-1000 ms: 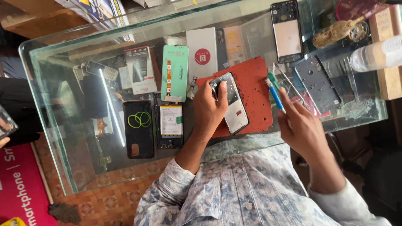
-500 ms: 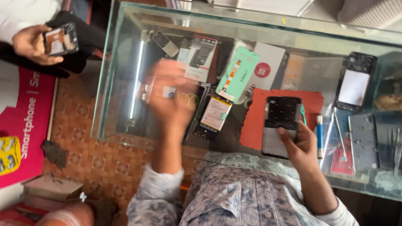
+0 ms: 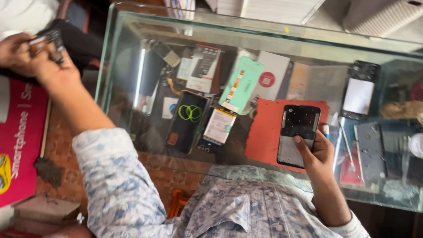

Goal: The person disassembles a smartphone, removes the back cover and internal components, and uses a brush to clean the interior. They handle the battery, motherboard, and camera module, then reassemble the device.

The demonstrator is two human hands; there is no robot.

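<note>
The right hand (image 3: 315, 152) grips a dark phone screen panel (image 3: 298, 134) from below, its fingers (image 3: 300, 142) curled round the lower edge with the thumb pressed on the face, so the panel stands over a red mat (image 3: 264, 136) on the glass worktop (image 3: 132, 70). The left hand (image 3: 55, 66) is stretched far out past the worktop's left edge, where it meets another person's hand (image 3: 15, 55) around a small dark phone part (image 3: 46, 39); the fingers there overlap, and I cannot tell how tightly the left hand is closed or which of the 2 hands actually holds the part. Just left of the right hand's fingers, under the glass, lie a phone battery with a white label (image 3: 219, 125), a black phone back with green rings on it (image 3: 187, 121) and a mint-green box (image 3: 241, 83). Just right of those fingers sit a blue-capped pen-like tool (image 3: 326, 130), thin metal tools (image 3: 346, 147) and a grey phone back plate (image 3: 371, 152). Further up and to the right of them rests an opened phone frame with a pale inner plate (image 3: 360, 90). Below the left hand stands a pink sign (image 3: 20, 136) on the tiled floor (image 3: 57, 150).
</note>
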